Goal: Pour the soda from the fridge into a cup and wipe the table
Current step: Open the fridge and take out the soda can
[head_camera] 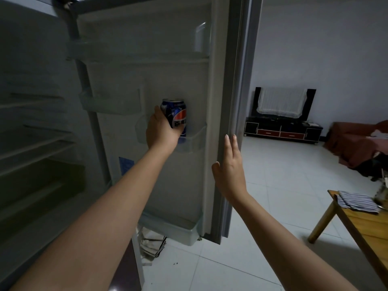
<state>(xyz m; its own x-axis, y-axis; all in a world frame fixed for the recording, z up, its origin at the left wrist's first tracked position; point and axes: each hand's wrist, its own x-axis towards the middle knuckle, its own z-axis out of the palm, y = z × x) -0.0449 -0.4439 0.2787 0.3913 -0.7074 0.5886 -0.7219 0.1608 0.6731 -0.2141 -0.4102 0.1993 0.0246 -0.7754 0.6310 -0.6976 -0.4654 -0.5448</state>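
Forearms fill the lower frame. Left hand (161,131) wraps the soda can (175,116) at frame centre, can upright, long axis vertical, top up, just above the door shelf (195,141). Right hand (230,169) flat, fingers straight, against the fridge door edge (225,114). Table (365,225) lower right.

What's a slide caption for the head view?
Left hand grips soda can at the fridge door shelf; open right hand rests against the door edge.

The soda can (176,117) stands upright in a door shelf (194,141) of the open fridge. At the right edge, a striped cloth (354,201) lies on the wooden bench (365,225), which stands on the white tiled floor (279,185).
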